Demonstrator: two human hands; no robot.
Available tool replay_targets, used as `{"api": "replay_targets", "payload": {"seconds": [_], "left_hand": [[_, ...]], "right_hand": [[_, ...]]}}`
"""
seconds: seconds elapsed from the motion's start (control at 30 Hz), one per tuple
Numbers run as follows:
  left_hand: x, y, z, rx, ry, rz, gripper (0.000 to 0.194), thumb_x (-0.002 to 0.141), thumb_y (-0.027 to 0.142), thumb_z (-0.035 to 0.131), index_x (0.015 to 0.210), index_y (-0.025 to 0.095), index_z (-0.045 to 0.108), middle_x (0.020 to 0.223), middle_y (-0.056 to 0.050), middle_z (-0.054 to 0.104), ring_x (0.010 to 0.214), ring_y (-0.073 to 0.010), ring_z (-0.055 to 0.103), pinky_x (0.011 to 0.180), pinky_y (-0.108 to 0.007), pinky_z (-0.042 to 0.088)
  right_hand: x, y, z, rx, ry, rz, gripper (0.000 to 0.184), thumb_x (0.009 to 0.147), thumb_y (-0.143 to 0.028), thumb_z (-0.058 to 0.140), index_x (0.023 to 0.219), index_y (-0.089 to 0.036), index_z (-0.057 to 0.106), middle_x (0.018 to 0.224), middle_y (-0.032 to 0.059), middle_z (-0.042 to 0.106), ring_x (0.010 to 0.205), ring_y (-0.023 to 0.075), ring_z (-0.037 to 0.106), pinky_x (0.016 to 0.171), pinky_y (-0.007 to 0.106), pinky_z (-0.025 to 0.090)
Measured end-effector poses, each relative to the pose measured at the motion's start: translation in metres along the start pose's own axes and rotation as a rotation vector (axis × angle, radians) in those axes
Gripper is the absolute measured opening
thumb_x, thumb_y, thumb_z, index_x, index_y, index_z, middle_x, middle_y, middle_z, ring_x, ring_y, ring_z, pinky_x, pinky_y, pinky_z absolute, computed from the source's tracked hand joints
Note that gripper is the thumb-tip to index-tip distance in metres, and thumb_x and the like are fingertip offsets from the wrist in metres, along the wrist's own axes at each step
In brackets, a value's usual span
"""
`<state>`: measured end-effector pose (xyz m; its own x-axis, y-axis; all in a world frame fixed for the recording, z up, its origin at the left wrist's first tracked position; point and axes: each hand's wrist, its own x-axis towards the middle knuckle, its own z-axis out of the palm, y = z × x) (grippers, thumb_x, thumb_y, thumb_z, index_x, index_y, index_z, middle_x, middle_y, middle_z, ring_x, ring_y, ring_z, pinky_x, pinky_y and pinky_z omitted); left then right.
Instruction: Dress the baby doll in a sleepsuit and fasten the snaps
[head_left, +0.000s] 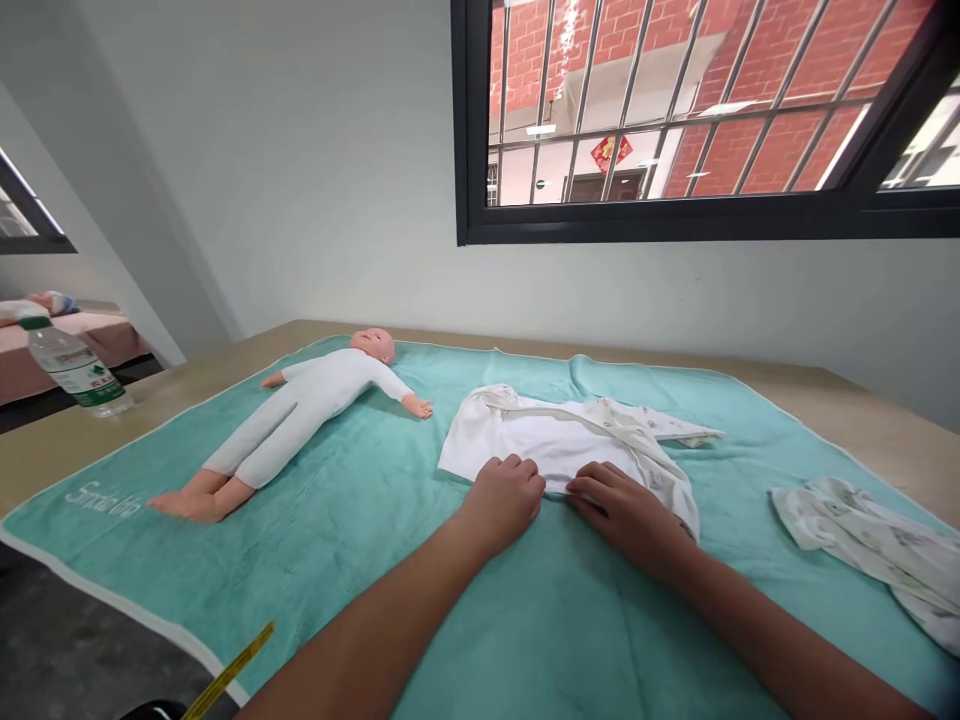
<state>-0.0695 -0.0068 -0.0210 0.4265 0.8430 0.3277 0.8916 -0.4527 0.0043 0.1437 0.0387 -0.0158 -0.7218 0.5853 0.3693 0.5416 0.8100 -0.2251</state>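
A white baby shirt (536,436) with a faint print lies spread on a green blanket, its front partly folded open and one sleeve stretched to the right. At its near edge, my left hand (507,500) is closed, fingers curled over the hem. My right hand (628,515) sits a short way to the right, its bent fingers and thumb closed on the same edge. The fingertips of both hands are partly hidden. To the left a baby doll (319,395) in a white bodysuit rests on its back, apart from my hands.
The green blanket (360,540) covers most of a wooden table (855,405). Another crumpled printed baby garment (874,540) lies at the right. A water bottle (79,370) stands at the left edge. Behind are a wall and a barred window (645,215).
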Motion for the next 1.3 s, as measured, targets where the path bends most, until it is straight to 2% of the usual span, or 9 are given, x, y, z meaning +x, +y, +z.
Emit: {"api": "replay_targets", "payload": {"seconds": [0.13,0.5,0.7,0.87,1.07,1.3], "left_hand": [[0.0,0.002,0.003,-0.151,0.029,-0.074,0.029,0.085,0.047,0.058,0.101,0.024,0.063,0.111,-0.004,0.061,0.101,-0.0214,0.053,0.081,-0.035,0.044],[0.014,0.021,0.001,-0.076,0.028,-0.116,0.016,0.091,0.032,0.05,0.091,0.022,0.063,0.099,-0.004,0.063,0.092,-0.0191,0.054,0.078,-0.034,0.043],[0.015,0.022,0.002,-0.087,0.044,-0.086,0.013,0.091,0.028,0.05,0.09,0.021,0.061,0.096,-0.002,0.063,0.091,-0.0181,0.054,0.077,-0.032,0.043],[0.012,0.016,-0.001,-0.104,0.079,-0.066,0.012,0.09,0.026,0.05,0.085,0.021,0.059,0.092,-0.002,0.062,0.089,-0.0179,0.054,0.076,-0.032,0.042],[0.009,0.011,-0.005,-0.166,0.11,-0.04,0.011,0.088,0.027,0.053,0.08,0.02,0.057,0.087,-0.001,0.062,0.086,-0.0169,0.053,0.074,-0.031,0.042],[0.007,0.009,0.0,-0.201,0.099,-0.023,0.023,0.091,0.033,0.049,0.076,0.019,0.059,0.087,-0.003,0.063,0.085,-0.0173,0.054,0.076,-0.031,0.042]], "right_hand": [[0.003,-0.001,0.002,0.007,-0.011,-0.021,0.022,0.095,-0.025,0.043,0.092,-0.023,0.064,0.093,0.0062,0.061,0.087,0.0196,0.055,0.077,0.034,0.047],[0.003,0.012,0.004,0.179,0.03,0.099,0.018,0.091,-0.026,0.048,0.085,-0.023,0.065,0.087,0.0029,0.062,0.082,0.0169,0.057,0.074,0.03,0.046],[-0.001,0.006,0.0,0.142,0.116,-0.01,0.022,0.095,-0.025,0.044,0.088,-0.021,0.064,0.088,0.0049,0.062,0.083,0.0176,0.056,0.076,0.032,0.046],[-0.003,0.003,-0.001,0.102,0.133,-0.062,0.022,0.096,-0.024,0.042,0.088,-0.02,0.062,0.086,0.0059,0.061,0.081,0.0182,0.054,0.074,0.032,0.045],[-0.003,0.0,-0.001,0.049,0.095,-0.074,0.024,0.096,-0.025,0.041,0.084,-0.019,0.061,0.083,0.0054,0.06,0.078,0.0175,0.054,0.071,0.031,0.042],[-0.005,-0.004,-0.001,0.024,-0.087,0.002,0.026,0.096,-0.029,0.039,0.088,-0.022,0.063,0.077,0.0026,0.066,0.069,0.016,0.06,0.064,0.027,0.04]]}}
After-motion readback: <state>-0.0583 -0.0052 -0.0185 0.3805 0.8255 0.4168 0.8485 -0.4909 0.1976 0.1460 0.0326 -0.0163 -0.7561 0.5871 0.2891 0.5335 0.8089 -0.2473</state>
